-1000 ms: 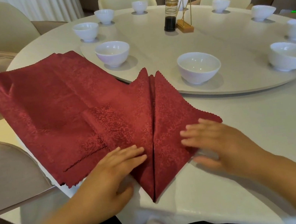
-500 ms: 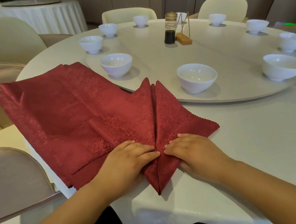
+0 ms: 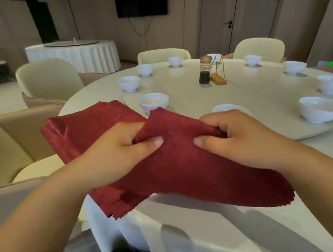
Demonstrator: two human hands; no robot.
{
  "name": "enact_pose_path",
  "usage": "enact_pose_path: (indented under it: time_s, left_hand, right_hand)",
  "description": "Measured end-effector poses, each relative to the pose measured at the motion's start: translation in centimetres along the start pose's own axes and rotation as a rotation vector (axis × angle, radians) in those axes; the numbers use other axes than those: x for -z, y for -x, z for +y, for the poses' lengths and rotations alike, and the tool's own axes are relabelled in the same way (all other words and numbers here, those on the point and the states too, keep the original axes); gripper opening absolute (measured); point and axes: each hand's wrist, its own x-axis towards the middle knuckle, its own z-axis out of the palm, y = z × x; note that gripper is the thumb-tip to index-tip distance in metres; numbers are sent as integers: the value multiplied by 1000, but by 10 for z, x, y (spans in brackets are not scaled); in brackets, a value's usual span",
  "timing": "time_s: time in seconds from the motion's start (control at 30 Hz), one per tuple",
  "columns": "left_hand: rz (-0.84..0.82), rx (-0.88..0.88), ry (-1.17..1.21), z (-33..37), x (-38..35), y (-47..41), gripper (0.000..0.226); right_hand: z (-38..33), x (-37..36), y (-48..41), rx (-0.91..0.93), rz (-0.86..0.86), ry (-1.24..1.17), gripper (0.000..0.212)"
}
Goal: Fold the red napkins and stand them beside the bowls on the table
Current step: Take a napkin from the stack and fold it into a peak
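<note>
A round white desk [image 3: 327, 155] fills the dining room. A red stack [image 3: 87, 125] lies at its left edge. One folded napkin [image 3: 185, 166] is held over the near edge, the left hand [image 3: 120, 155] and right hand [image 3: 239, 136] each with fingers clamped on its top. A bowl [image 3: 153, 101] sits just behind.

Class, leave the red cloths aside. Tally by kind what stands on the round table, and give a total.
White bowls: 10 (two partly hidden)
Sauce bottle: 1
Wooden stand: 1
Total: 12
</note>
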Motion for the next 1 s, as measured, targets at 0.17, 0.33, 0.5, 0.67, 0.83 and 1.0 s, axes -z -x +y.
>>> enact_pose_path:
  time_s: [0.17, 0.33, 0.5, 0.67, 0.83, 1.0]
  left_hand:
    - [-12, 132, 256, 55, 34, -9, 14]
    - [-109, 272, 370, 45, 34, -31, 10]
    - [-203, 527, 445, -20, 0, -52, 20]
    - [-274, 695, 408, -84, -30, -79, 14]
    - [-286, 766, 330, -118, -43, -112, 9]
    - [-260, 806, 308, -138, -50, -145, 12]
  right_hand:
    - [-37, 33, -5, -42, -8, -285, 17]
    - [-23, 30, -16, -145, -15, -419, 11]
    - [39, -5, -32, -390, -127, -379, 13]
    - [99, -37, -50, -557, -172, -300, 11]
    - [134, -50, -71, -588, -50, -201, 21]
    - [161, -52, -98, -575, 58, -78, 24]
